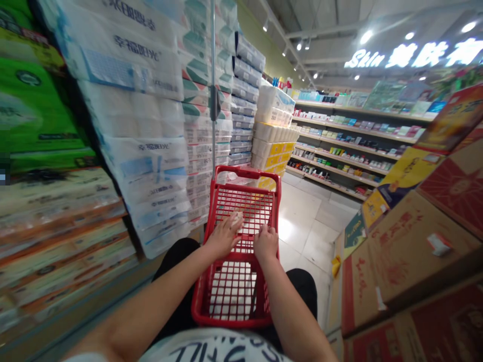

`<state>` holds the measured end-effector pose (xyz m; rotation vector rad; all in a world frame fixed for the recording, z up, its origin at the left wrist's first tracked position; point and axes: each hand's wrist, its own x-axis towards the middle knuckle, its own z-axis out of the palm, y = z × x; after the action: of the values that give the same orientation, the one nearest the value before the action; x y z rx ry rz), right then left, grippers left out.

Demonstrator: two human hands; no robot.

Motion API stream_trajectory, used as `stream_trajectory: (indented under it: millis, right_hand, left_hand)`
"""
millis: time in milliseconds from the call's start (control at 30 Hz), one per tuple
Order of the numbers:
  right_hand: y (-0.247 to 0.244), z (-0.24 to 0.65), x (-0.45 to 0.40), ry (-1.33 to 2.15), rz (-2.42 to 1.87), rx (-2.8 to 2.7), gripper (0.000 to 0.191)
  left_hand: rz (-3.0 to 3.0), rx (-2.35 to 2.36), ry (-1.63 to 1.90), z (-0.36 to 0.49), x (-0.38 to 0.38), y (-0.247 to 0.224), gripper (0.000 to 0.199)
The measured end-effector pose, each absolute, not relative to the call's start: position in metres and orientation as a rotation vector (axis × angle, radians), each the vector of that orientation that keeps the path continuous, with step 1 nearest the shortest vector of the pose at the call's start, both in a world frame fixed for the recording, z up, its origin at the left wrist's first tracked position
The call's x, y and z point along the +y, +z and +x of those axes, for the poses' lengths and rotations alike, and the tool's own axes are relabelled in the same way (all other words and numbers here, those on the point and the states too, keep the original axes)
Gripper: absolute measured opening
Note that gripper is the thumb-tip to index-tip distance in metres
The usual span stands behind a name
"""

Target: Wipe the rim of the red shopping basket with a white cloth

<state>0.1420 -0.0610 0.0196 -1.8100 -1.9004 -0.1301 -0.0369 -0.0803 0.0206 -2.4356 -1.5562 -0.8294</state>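
Note:
A red plastic shopping basket [206,301] with grid walls stands in front of me, between my knees. My left hand [224,236] reaches over its left side, fingers stretched out across the grid. A small whitish patch shows at those fingertips; I cannot tell what it is. My right hand [266,242] is closed, fingers curled, by the basket's right wall. What it grips, if anything, is hidden behind the fingers. The lower part of the basket shows pale floor through its grid.
Stacked white paper-roll packs [162,171] rise close on the left, beside green packs [33,110]. Cardboard cartons [418,241] are piled on the right. A tiled floor [305,216] leads to shelves of small boxed goods [347,123]. A metal pole [214,136] stands before the packs.

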Motion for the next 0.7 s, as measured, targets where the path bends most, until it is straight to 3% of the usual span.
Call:
stream_trajectory:
  millis: [200, 367, 567, 700]
  right_hand:
    - [0.02, 0.142, -0.061, -0.125, -1.805, -1.892, 0.019]
    - [0.021, 0.139, -0.063, -0.161, -1.807, -1.909, 0.02]
    - [0.03, 0.135, -0.071, -0.27, -1.81, -1.937, 0.018]
    - [0.052, 0.111, -0.078, -0.313, -1.498, -1.991, 0.032]
  left_hand:
    - [-2.303, -1.662, -0.688, -0.062, -0.132, 0.01, 0.07]
    - [-2.274, -1.839, -0.448, -0.054, -0.127, 0.011, 0.092]
    - [-2.199, -1.876, -0.112, -0.043, -0.12, 0.017, 0.081]
    - [-2.148, -1.825, -0.11, -0.046, -0.123, 0.01, 0.082]
